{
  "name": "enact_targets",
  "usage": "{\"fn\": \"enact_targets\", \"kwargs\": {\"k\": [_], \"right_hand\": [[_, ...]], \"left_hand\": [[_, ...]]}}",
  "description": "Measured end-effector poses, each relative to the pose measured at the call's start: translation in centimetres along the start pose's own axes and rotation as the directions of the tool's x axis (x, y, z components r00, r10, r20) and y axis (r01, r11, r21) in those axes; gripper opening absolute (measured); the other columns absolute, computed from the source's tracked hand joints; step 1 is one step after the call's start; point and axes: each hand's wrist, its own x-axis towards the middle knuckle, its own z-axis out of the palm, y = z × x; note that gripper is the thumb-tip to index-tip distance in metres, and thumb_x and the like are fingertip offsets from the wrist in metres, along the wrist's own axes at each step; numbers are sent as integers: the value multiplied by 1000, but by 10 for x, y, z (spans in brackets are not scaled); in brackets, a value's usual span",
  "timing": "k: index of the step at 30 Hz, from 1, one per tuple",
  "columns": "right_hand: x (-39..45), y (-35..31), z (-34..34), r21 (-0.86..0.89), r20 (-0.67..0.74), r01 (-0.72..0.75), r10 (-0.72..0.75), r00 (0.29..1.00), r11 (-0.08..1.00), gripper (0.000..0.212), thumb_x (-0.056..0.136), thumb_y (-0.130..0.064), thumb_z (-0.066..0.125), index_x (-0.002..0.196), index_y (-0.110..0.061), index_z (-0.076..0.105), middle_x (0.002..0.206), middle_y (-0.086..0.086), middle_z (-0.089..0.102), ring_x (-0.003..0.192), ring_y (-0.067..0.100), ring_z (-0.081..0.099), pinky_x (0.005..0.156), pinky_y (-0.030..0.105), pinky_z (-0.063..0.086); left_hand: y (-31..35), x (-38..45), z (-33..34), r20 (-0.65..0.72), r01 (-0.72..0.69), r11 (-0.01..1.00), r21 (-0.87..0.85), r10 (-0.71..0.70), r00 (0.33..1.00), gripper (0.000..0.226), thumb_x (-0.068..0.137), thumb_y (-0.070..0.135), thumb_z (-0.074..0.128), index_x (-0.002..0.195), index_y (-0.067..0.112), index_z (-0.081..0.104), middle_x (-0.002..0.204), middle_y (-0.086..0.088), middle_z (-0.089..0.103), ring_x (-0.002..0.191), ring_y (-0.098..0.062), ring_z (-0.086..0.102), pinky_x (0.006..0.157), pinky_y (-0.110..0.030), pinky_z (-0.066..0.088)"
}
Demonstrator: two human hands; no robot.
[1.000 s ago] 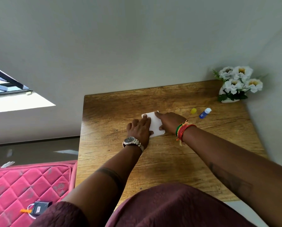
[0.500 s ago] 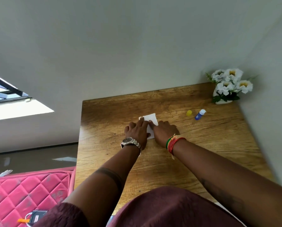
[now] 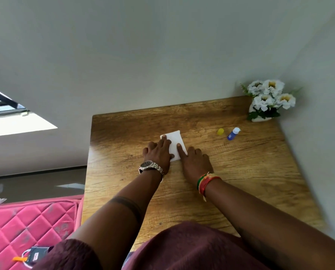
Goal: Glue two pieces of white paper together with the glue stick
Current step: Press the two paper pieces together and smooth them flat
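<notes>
A wooden table (image 3: 240, 172) fills the middle of the view. A white paper (image 3: 175, 142) lies flat left of its centre, with both hands pressed on it. Toward the far right lie a yellow cap (image 3: 220, 131) and a blue glue stick (image 3: 233, 133), just beside each other. A pot of white flowers (image 3: 268, 100) stands in the far right corner.
</notes>
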Motion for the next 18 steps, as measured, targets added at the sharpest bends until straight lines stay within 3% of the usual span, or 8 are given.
{"fn": "enact_targets", "kwargs": {"k": [10, 14, 18], "right_hand": [[-13, 7, 7, 48, -47, -22, 24, 999, 999, 71, 96, -27, 46, 159, -24, 13, 138, 18, 45, 121, 35, 46, 95, 47, 46], [-5, 1, -1, 75, -23, -36, 37, 999, 997, 65, 99, -25, 42, 159, -20, 15, 141, 18, 44, 126, 35, 45, 98, 50, 44], [-10, 2, -1, 89, 16, -57, 55, 998, 994, 72, 97, -28, 48, 159, -27, 11, 141, 17, 43, 123, 36, 47, 94, 51, 47]], "left_hand": [[1, 0, 0, 13, 5, 1000, -14, -5, 1000, 55, 97, 43, 56, 146, 31, 34, 165, 8, 16, 138, -34, 31, 105, -53, 32], [4, 0, -3, 19, 14, 1000, -11, -14, 1000, 56, 96, 44, 56, 146, 31, 34, 165, 9, 17, 138, -35, 31, 105, -53, 32], [-2, -3, -3, 32, -1, 1000, -1, 1, 999, 55, 98, 47, 48, 149, 34, 29, 166, 10, 15, 141, -32, 28, 108, -51, 30]]}}
